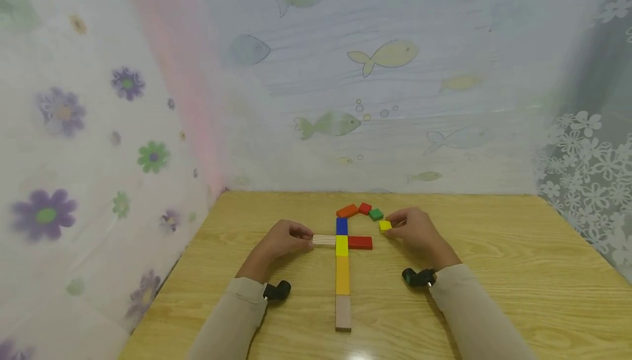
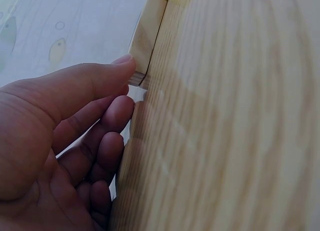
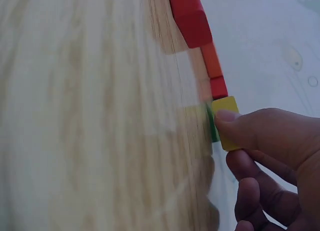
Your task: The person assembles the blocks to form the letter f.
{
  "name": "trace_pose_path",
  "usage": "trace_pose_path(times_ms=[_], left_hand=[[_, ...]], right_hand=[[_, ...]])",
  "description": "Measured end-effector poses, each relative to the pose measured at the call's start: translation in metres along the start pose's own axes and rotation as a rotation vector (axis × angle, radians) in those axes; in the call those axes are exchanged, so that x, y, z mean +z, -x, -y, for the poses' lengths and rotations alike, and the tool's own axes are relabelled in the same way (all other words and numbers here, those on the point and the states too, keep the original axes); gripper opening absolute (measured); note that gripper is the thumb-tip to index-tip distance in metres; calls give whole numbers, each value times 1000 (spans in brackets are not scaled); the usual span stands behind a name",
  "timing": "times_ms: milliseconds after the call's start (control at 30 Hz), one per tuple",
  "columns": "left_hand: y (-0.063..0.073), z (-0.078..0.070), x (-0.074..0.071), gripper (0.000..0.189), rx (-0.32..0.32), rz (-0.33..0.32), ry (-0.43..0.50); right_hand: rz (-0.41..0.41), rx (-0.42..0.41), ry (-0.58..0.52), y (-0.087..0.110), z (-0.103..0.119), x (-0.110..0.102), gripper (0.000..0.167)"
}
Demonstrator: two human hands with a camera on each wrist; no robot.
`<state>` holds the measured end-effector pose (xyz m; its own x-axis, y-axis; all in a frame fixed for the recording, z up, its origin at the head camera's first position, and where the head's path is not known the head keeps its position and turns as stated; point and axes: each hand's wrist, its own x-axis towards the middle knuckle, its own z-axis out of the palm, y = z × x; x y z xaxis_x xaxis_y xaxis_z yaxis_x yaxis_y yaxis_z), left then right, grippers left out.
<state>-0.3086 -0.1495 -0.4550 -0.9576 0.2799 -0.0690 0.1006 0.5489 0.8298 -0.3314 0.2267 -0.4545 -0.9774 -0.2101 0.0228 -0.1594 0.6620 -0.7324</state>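
Note:
Between the thumb and fingers of my right hand (image 1: 417,234) is a small yellow block (image 3: 227,133), pinched just beyond a green block (image 1: 376,214). My left hand (image 1: 285,239) has thumb and fingertips at the near end of a plain wooden block (image 2: 148,33), gripping it. That block's other end meets a yellow block (image 1: 342,245) in a straight column. Opposite it, a red block (image 1: 360,242) points right. The column also has a blue block (image 1: 342,226), an orange-yellow block (image 1: 342,275) and a brownish block (image 1: 343,312). From its top curve an orange block (image 1: 347,211) and a small red block (image 1: 365,208).
The blocks lie on a wood-grain table (image 1: 518,294). Behind it hangs a pale sheet (image 1: 296,162) with printed fish, and a flowered sheet (image 1: 94,184) runs along the left side. Each wrist carries a small black camera (image 1: 418,277).

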Motion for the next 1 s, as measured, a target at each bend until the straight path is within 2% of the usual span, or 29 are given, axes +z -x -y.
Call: trace_pose_path(times_ms=[600,1000], left_hand=[[2,-4,0,27,-10,-6,-4],[0,-1,-1,27,2,1,-2]], right_hand=[[-18,35,-73,-2,-1,7,36],[-41,65,-58,-4,-5,9,38]])
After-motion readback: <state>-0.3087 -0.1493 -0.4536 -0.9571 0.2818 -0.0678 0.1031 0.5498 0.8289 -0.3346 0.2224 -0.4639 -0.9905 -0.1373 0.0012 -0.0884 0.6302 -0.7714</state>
